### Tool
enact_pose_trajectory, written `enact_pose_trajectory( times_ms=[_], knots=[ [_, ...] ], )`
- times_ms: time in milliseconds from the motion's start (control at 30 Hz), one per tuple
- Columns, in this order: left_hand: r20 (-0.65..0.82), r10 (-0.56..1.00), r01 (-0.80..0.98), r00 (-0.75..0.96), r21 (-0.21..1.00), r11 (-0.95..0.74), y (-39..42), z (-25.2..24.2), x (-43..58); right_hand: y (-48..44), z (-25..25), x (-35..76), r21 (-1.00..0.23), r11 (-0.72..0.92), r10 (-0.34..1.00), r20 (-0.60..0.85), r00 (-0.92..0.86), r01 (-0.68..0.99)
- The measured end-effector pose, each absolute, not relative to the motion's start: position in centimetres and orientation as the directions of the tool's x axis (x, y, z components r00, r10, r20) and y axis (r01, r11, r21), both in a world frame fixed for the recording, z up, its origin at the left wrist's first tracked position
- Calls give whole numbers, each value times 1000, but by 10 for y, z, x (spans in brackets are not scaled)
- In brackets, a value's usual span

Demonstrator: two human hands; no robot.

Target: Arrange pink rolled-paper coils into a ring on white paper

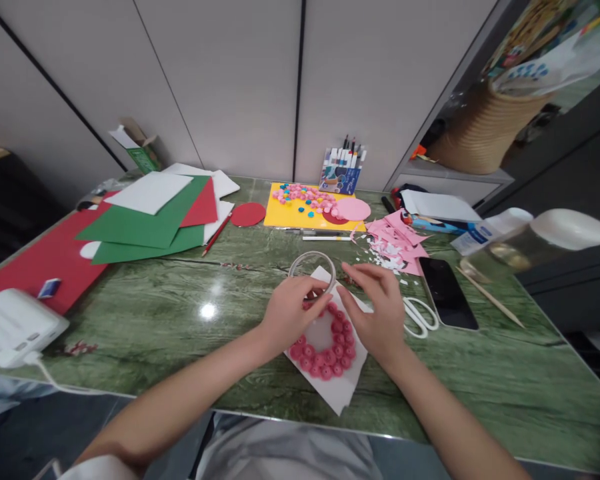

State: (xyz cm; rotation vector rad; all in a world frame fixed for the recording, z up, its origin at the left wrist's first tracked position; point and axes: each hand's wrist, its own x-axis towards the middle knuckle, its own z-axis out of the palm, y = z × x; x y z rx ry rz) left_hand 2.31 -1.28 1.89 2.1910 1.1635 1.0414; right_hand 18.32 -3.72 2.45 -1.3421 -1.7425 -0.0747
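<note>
My left hand [299, 312] pinches a roll of tape [312, 254] by its near side, holding it up on edge. Close by on the right, my right hand [377, 310] has its thumb and forefinger apart near the roll; no strip of tape can be made out between them. Below both hands lies a white sheet of card [341, 395], turned at an angle. On it, small pink paper coils [325, 365] form a ring around a bare middle, whose upper part is hidden by my left hand.
White scissors [420, 317], a phone [449, 293] and a wooden stick [490, 295] lie to the right. Pink paper scraps [397, 241] sit behind them. A yellow sheet [280, 215] carries pompoms. Green sheets [135, 230] lie left, a white charger [17, 327] nearer.
</note>
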Motion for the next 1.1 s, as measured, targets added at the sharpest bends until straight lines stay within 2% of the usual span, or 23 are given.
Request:
enact_pose_trajectory(
  times_ms=[100, 200, 333, 500, 567, 767, 900, 1000, 1100],
  knots=[
    [426, 825, 525, 371, 637, -565, -12, 19, 23, -37, 21, 185, -330, 438, 716, 691, -102, 836],
    [442, 812, 552, 380, 597, -583, -11, 17, 23, -37, 20, 186, -279, 423, 697, 708, -112, 862],
    [497, 766, 580, 407, 507, -637, -10, 13, 22, -38, 22, 185, -282, 401, 698, 710, -92, 872],
    [568, 663, 623, 488, 305, -720, -10, 12, 20, -39, 23, 183, -310, 361, 734, 676, -63, 879],
    [592, 643, 626, 486, 276, -729, -11, 13, 21, -40, 24, 179, -329, 351, 733, 680, -38, 877],
    [642, 637, 611, 428, 314, -727, -17, 15, 25, -42, 24, 170, -483, 319, 740, 664, 104, 816],
    [664, 592, 527, 457, 334, -781, -26, 15, 29, -25, 18, 193, -615, 231, 743, 612, 271, 754],
    [617, 633, 529, 468, 377, -760, -17, 12, 26, -9, 12, 215, -775, 209, 816, 474, 330, 597],
    [490, 769, 672, 411, 407, -619, 13, 4, 10, -2, 7, 224, -925, 194, 920, 287, 266, 327]
  ],
)
